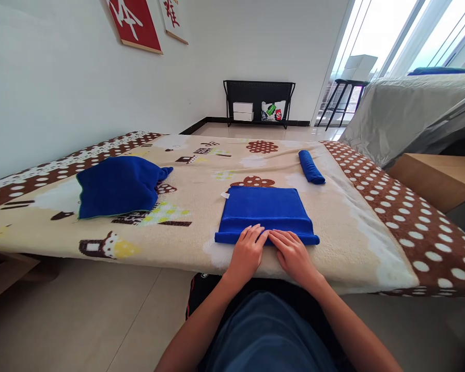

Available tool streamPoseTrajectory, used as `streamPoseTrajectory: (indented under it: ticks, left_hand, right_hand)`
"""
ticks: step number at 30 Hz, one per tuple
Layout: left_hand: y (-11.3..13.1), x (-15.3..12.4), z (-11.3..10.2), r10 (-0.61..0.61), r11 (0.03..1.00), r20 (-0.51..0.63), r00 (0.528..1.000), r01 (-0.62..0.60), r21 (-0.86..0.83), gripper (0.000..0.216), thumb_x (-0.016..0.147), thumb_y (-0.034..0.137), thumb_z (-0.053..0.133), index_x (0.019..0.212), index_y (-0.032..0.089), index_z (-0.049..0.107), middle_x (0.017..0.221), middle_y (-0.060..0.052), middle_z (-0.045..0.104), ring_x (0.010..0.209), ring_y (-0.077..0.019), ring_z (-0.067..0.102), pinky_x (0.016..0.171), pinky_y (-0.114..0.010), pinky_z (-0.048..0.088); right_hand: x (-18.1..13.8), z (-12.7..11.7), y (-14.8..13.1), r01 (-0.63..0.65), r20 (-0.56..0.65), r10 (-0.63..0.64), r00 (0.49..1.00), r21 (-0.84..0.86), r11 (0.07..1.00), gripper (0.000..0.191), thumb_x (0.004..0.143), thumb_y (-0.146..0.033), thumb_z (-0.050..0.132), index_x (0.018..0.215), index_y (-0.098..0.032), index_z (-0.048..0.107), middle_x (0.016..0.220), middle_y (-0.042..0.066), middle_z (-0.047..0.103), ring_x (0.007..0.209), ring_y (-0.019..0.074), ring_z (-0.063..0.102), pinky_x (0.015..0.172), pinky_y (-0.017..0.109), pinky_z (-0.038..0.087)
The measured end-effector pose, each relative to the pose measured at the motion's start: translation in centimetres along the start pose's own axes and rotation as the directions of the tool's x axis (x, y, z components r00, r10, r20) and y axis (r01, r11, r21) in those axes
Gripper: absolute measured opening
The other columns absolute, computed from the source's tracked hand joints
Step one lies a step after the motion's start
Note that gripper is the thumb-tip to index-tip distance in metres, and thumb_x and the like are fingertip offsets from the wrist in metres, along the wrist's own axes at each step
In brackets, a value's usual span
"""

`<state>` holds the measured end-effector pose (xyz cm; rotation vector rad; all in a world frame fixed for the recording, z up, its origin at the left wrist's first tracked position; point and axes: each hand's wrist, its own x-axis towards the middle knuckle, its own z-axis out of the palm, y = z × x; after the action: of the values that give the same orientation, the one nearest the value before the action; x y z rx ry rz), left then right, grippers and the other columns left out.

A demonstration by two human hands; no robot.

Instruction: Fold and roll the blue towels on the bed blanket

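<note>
A blue towel lies in front of me on the patterned blanket, its near edge turned into a narrow roll. My left hand has its fingers curled over the middle of that roll. Right beside it, my right hand grips the same rolled edge, and the two hands almost touch. A small white tag sticks out at the towel's left side. To the far right rests a tightly rolled blue towel. On the left, a loose, crumpled blue cloth forms a heap.
The cream blanket with a brown dotted border covers the bed. A wooden drawer unit and a sheet-covered piece of furniture stand to the right. By the back wall is a black rack with white boxes; a stool stands near the window.
</note>
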<state>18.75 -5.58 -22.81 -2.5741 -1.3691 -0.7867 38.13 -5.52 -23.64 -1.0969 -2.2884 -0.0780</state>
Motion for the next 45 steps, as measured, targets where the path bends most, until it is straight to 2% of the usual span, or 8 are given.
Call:
streamPoseTrajectory:
  ticks: [7, 14, 18, 21, 27, 33, 40, 45]
  left_hand:
    - [-1.3, -0.9, -0.2, -0.056, 0.998, 0.046, 0.997, 0.056, -0.010, 0.043, 0.105, 0.029, 0.038, 0.145, 0.020, 0.051, 0.147, -0.008, 0.056, 0.140, -0.0228, 0.049, 0.116, -0.046, 0.038]
    - [-4.0, -2.4, -1.4, -0.164, 0.984, -0.045, 0.985, 0.167, 0.068, 0.038, 0.104, 0.025, 0.041, 0.135, 0.018, 0.060, 0.137, -0.010, 0.065, 0.133, -0.0272, 0.056, 0.113, -0.055, 0.039]
    - [-2.4, -1.6, -0.9, -0.011, 0.996, -0.045, 0.999, 0.007, -0.086, 0.045, 0.098, 0.010, 0.039, 0.136, 0.021, 0.060, 0.136, -0.008, 0.065, 0.131, -0.0236, 0.058, 0.111, -0.049, 0.045]
    - [-0.8, -0.6, -0.3, 0.089, 0.982, 0.000, 0.996, -0.088, -0.170, 0.045, 0.099, 0.014, 0.039, 0.140, 0.021, 0.057, 0.139, -0.008, 0.063, 0.131, -0.0219, 0.057, 0.111, -0.045, 0.047]
    - [-1.4, -0.1, -0.1, -0.166, 0.986, 0.006, 0.986, 0.166, 0.009, 0.041, 0.104, 0.037, 0.040, 0.136, 0.020, 0.060, 0.143, -0.011, 0.060, 0.135, -0.0268, 0.054, 0.112, -0.050, 0.041]
    - [-3.9, -1.1, -1.0, -0.315, 0.934, -0.061, 0.947, 0.321, 0.156, 0.045, 0.104, 0.040, 0.037, 0.134, 0.018, 0.062, 0.142, -0.015, 0.060, 0.136, -0.0319, 0.053, 0.113, -0.058, 0.036]
    - [-0.5, 1.7, 0.4, -0.038, 0.999, 0.111, 0.993, 0.036, 0.021, 0.045, 0.103, 0.024, 0.032, 0.140, 0.014, 0.056, 0.144, -0.012, 0.059, 0.136, -0.0229, 0.053, 0.113, -0.043, 0.040]
    - [-0.8, 2.4, 1.0, -0.159, 0.986, 0.086, 0.983, 0.155, 0.056, 0.043, 0.103, 0.035, 0.038, 0.137, 0.019, 0.060, 0.145, -0.011, 0.058, 0.138, -0.0262, 0.052, 0.111, -0.048, 0.042]
  right_hand:
    - [-1.0, -0.1, 1.5, -0.084, 0.006, 0.085, 0.996, -0.083, 0.993, 0.043, 0.103, -0.025, 0.040, 0.145, -0.019, 0.053, 0.146, 0.008, 0.056, 0.138, 0.0226, 0.050, 0.114, 0.044, 0.039]
    - [-2.2, -1.1, 3.7, -0.153, -0.104, 0.140, 0.985, -0.130, 0.980, 0.035, 0.104, -0.026, 0.044, 0.132, -0.018, 0.063, 0.135, 0.008, 0.064, 0.131, 0.0243, 0.056, 0.113, 0.047, 0.040]
    - [-1.3, -0.8, 2.1, -0.020, -0.098, 0.021, 0.995, 0.007, 1.000, 0.039, 0.100, -0.015, 0.042, 0.132, -0.021, 0.064, 0.133, 0.006, 0.066, 0.128, 0.0217, 0.057, 0.109, 0.043, 0.046]
    - [-0.2, -0.4, 0.8, 0.048, -0.009, -0.047, 0.999, 0.076, 0.996, 0.038, 0.102, -0.018, 0.042, 0.133, -0.022, 0.062, 0.133, 0.006, 0.065, 0.124, 0.0202, 0.060, 0.106, 0.040, 0.048]
    - [0.3, 0.0, 1.7, -0.147, -0.001, 0.148, 0.989, -0.094, 0.985, 0.043, 0.105, -0.041, 0.042, 0.137, -0.018, 0.059, 0.139, 0.010, 0.061, 0.131, 0.0244, 0.056, 0.108, 0.045, 0.044]
    - [-0.8, -0.8, 3.6, -0.304, -0.059, 0.299, 0.953, -0.239, 0.922, 0.047, 0.105, -0.044, 0.039, 0.134, -0.014, 0.061, 0.139, 0.013, 0.061, 0.134, 0.0273, 0.054, 0.113, 0.048, 0.038]
    - [2.1, 0.7, -0.2, -0.201, 0.037, 0.209, 0.977, -0.143, 0.969, 0.043, 0.107, -0.035, 0.033, 0.131, -0.017, 0.064, 0.137, 0.010, 0.063, 0.131, 0.0234, 0.057, 0.112, 0.043, 0.039]
    - [2.8, 1.4, 0.5, -0.242, 0.008, 0.244, 0.970, -0.113, 0.964, 0.042, 0.106, -0.031, 0.033, 0.130, -0.020, 0.065, 0.137, 0.008, 0.063, 0.132, 0.0218, 0.056, 0.110, 0.042, 0.041]
